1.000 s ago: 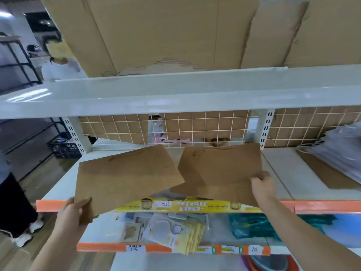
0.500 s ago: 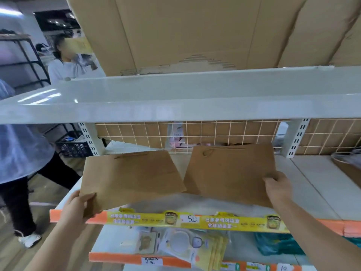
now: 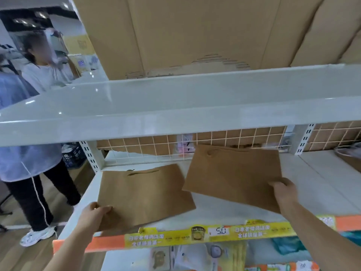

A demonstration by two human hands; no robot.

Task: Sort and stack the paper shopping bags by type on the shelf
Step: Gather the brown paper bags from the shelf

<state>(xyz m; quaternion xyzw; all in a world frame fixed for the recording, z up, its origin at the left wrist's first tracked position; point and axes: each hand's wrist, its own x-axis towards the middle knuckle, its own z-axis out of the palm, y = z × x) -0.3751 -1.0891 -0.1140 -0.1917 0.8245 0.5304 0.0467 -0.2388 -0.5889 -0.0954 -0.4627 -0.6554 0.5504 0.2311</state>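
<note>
Two flat brown paper shopping bags are over the white shelf [image 3: 316,184]. The left bag [image 3: 144,194] lies near the shelf's left end, and my left hand [image 3: 93,216] grips its near left corner. The right bag [image 3: 234,173] is tilted, its far edge close to the wire grid, and my right hand [image 3: 283,189] pinches its near right corner. The two bags sit side by side, nearly touching at their inner edges. At the far right edge, part of another stack of bags [image 3: 351,155] shows.
A wire grid back panel [image 3: 224,137] closes the rear of the shelf. A white upper shelf [image 3: 175,106] with cardboard boxes [image 3: 195,32] hangs low overhead. An orange and yellow price strip [image 3: 205,233] runs along the front edge. Two people [image 3: 33,133] stand at the left.
Both bags have gone further in over the shelf and lower, the left one now lying nearly flat. The view has shifted left and closer. A person in a light top has come close at the left.
</note>
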